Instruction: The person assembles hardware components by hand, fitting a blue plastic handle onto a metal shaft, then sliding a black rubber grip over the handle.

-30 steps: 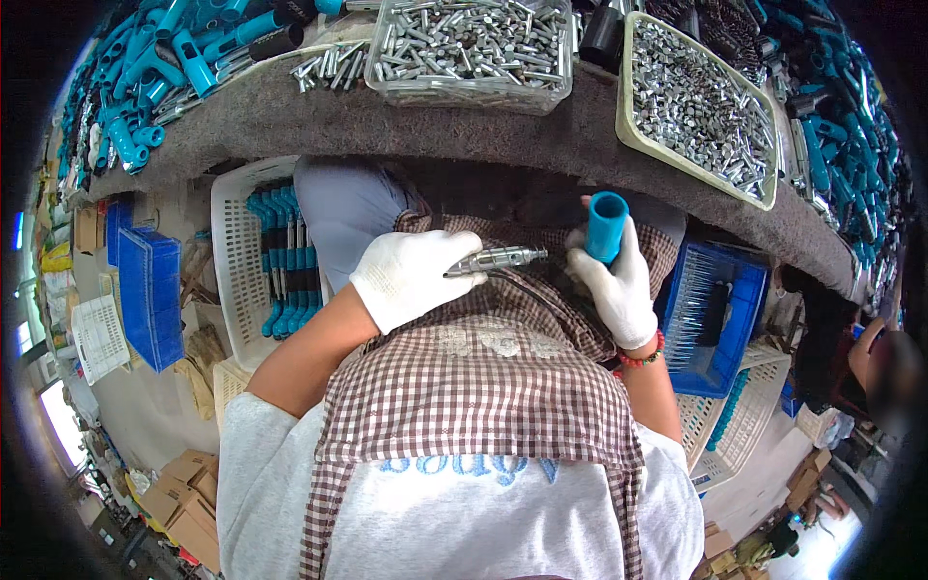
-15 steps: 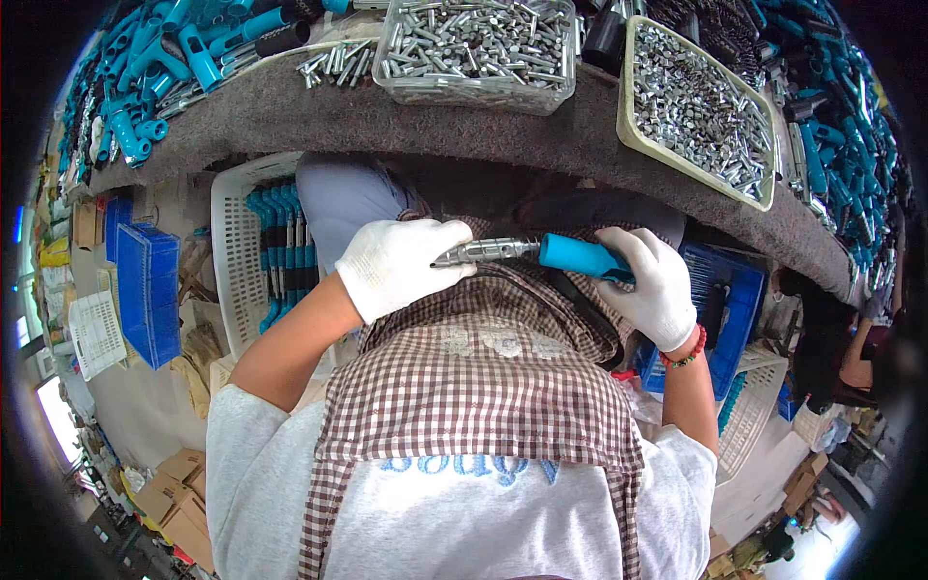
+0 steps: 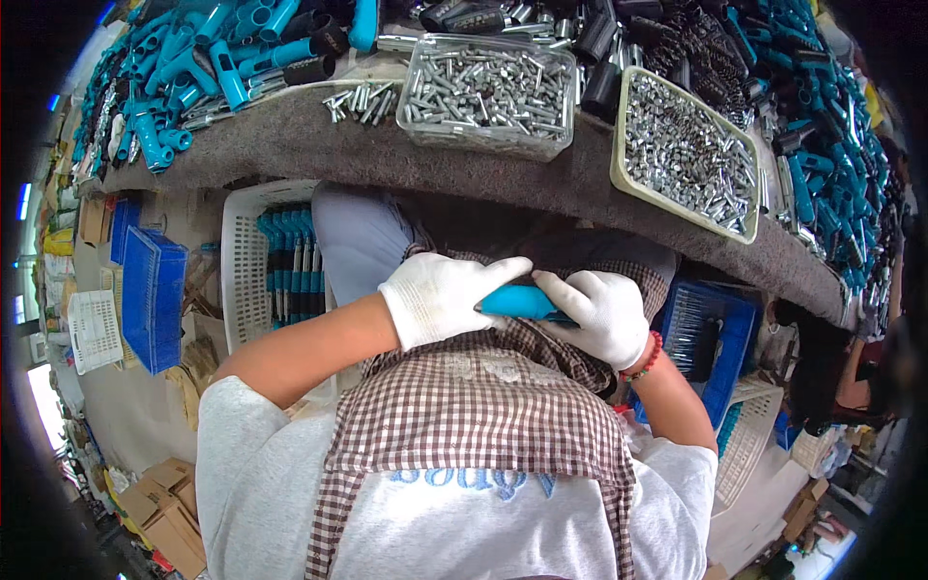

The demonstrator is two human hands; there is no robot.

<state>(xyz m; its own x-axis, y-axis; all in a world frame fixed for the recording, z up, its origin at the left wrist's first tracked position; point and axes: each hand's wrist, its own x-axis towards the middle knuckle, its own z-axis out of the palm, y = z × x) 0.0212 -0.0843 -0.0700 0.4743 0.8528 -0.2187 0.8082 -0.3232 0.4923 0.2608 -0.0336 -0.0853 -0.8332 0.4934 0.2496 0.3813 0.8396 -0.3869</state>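
Mid-frame, gloved left hand (image 3: 440, 295) and right hand (image 3: 599, 311) both grip closed around a blue handle (image 3: 520, 303) over the apron; finished tools fill the basket (image 3: 242, 280) at left, loose parts remain on the tabletop (image 3: 319, 145).

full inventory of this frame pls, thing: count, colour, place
handle: one, blue, held between both hands
clear tub: one, full of silver screws, bench centre
cream tray: one, full of small silver parts, bench right
loose handles: many, blue, bench left
white basket: one, holds blue-handled tools, below bench at left
blue crate: one, floor far left
apron: one, brown check, on lap
left hand: white glove, grips handle
right hand: white glove, grips handle
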